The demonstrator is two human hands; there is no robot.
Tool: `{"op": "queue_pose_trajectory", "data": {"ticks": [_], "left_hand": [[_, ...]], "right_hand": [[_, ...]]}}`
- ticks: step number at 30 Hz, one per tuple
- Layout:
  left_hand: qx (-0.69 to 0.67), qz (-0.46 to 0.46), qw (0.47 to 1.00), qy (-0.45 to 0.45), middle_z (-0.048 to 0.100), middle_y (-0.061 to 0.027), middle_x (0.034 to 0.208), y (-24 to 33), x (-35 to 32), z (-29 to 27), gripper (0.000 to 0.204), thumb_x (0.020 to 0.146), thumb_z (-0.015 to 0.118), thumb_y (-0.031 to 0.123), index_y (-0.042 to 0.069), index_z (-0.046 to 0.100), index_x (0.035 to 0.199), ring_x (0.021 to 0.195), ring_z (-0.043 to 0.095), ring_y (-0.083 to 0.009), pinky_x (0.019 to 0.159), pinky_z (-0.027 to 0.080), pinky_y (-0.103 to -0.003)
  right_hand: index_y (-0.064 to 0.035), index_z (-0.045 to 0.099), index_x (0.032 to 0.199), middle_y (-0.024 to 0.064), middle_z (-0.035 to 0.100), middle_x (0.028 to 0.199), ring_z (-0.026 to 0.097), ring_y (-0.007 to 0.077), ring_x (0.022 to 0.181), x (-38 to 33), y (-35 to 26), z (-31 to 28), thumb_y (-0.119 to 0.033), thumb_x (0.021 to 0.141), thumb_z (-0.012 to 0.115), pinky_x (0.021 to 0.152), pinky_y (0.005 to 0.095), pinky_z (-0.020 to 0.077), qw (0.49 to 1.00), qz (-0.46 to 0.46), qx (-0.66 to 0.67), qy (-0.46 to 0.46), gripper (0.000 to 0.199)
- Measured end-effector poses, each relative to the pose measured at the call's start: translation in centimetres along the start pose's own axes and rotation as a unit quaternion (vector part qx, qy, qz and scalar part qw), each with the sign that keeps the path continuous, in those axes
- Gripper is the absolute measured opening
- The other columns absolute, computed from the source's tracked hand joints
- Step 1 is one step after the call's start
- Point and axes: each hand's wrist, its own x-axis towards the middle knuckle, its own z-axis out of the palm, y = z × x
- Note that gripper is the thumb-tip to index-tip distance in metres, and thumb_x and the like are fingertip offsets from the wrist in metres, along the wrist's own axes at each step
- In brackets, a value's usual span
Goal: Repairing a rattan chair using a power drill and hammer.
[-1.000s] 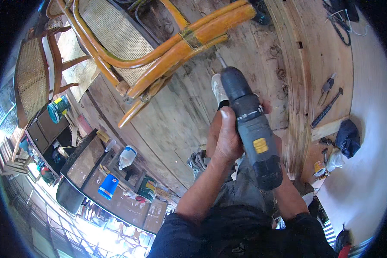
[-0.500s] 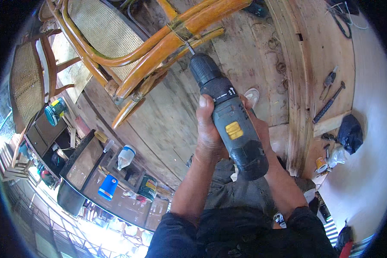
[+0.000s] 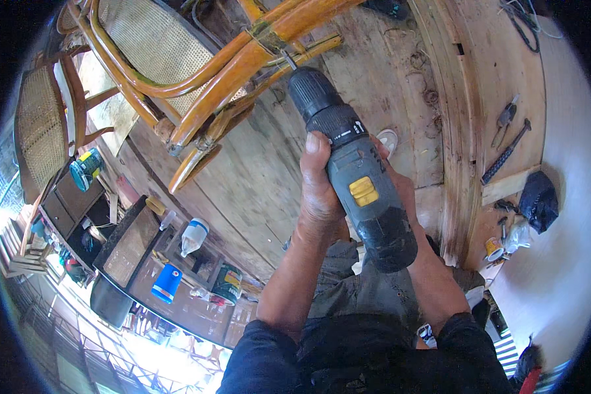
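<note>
In 2 hands (image 3: 320,187) (image 3: 402,190), rounded drill (image 3: 358,177)

Hands (image 3: 320,180) around dark drill (image 3: 369,172), bit (image 3: 290,62) at orange frame (image 3: 226,79) — plank floor (image 3: 233,207)

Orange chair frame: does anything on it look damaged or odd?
Possibly: its joint just ahead of the drill looks dull and rough, unlike the glossy orange poles around it, so it may be worn.

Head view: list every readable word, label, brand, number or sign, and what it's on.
None clearly readable.
Drill: white marks on its collar, too small.
Blue tub: small emblem, too small.
Nearer green bucket: lettering, blurred.
Farther green bucket: yellow patch, blurred.
</note>
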Motion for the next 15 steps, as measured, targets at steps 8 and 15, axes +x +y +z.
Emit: {"op": "queue_pose_trajectory", "data": {"ticks": [8, 15], "left_hand": [[-0.042, -0.002, 0.999, 0.010, 0.055, -0.0137, 0.079, -0.3, 0.1, -0.5, 0.079, 0.071, 0.044, 0.073, -0.002, 0.052, 0.094, 0.079, 0.056, -0.0292, 0.076, 0.045, -0.040], [-0.015, -0.064, 0.995, -0.077, 0.059, -0.0172, 0.091, 0.4, 0.7, -0.9, 0.084, 0.075, 0.037, 0.073, -0.006, 0.052, 0.101, 0.091, 0.056, -0.0307, 0.084, 0.043, -0.040]], "right_hand": [[-0.0130, 0.051, 0.118, 0.0121, 0.063, 0.096, 0.063, 0.0295, 0.087, 0.7, 0.9, 0.5, -0.027, 0.079, 0.059, 0.071, 0.0359, 0.0499, 0.997, -0.074, 0.008, 0.014, 0.042], [-0.0119, 0.046, 0.124, 0.0154, 0.061, 0.101, 0.062, 0.0295, 0.090, 0.2, 2.1, -0.8, -0.025, 0.081, 0.057, 0.076, 0.0370, 0.0485, 0.999, -0.043, -0.023, 0.019, 0.046]]}}
